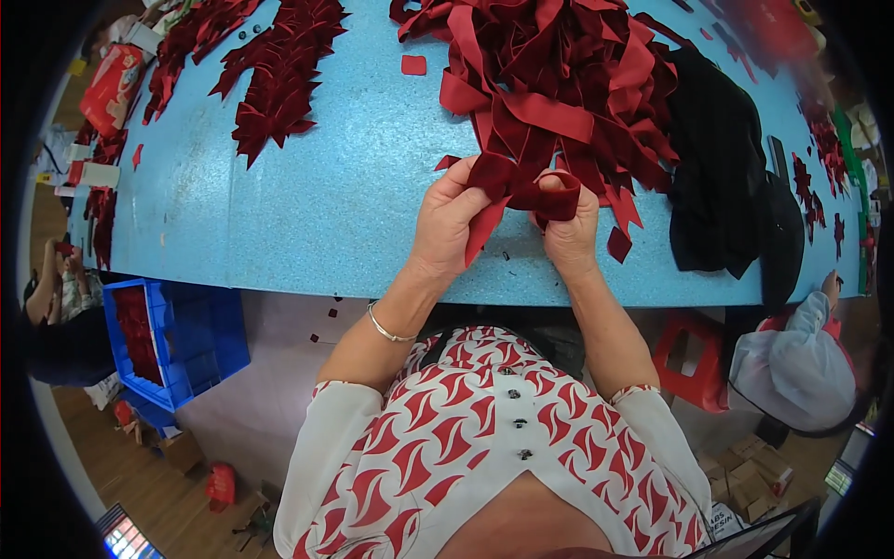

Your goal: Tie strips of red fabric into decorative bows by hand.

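My left hand and my right hand both pinch a dark red velvet ribbon strip just above the near edge of the blue table. The strip is folded into a loop between my fingers, and one cut tail hangs down beside my left hand. Right behind my hands lies a big heap of the same red ribbon strips, touching the piece I hold.
A row of finished red ribbon pieces lies at the far left of the table. Black fabric sits to the right. A blue crate stands on the floor left; a red stool and another person are right.
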The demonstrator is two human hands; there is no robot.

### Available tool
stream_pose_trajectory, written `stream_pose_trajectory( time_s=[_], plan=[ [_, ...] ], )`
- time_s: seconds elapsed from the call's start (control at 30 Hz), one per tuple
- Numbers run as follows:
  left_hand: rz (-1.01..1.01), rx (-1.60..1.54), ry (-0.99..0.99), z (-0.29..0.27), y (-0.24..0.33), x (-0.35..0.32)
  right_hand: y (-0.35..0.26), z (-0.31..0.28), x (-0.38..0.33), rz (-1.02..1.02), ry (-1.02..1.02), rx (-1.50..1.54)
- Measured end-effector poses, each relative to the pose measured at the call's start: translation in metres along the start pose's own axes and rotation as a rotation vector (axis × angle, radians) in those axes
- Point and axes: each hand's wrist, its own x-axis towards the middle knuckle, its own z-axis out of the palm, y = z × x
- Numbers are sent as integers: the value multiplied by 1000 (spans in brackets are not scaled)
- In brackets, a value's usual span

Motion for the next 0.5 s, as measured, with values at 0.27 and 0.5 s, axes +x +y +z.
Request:
stream_pose_trajectory(
  time_s=[0.27, 0.5],
  plan=[
    [275, -17, 106, 13, 4, -6, -3, 13, -3, -26, -39, -10],
    [260, 82, 40, 15, 9, -7, -6, 15, -4, -11, 43, -11]
  ],
)
